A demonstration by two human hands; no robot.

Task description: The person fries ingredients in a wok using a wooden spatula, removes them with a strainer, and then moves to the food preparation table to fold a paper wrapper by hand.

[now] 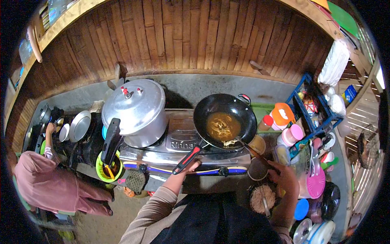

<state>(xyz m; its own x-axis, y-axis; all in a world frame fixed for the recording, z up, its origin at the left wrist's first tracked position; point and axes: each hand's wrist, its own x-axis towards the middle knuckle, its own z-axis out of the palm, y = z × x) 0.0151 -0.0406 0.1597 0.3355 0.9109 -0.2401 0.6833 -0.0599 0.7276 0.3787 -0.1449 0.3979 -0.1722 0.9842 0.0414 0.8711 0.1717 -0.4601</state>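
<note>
A black wok (202, 109) sits on the right side of the stove, with pale strips lying in brown liquid (223, 126) in its middle. My right hand (280, 174) grips the brown handle of a spatula (256, 153), whose far end reaches the wok's near rim, where some food clings. My left hand (191, 166) is at the wok's red and black handle (187, 160), which passes over it. Its fingers are partly hidden, and I cannot tell whether they grip the handle.
A large pressure cooker (140, 107) stands on the stove's left side. A green bowl (101, 173) is below it. At right are lidded containers (292, 134), a blue crate (308, 130) and a bowl with a spoon (262, 199). Another person (48, 183) works at far left beside pans (80, 126).
</note>
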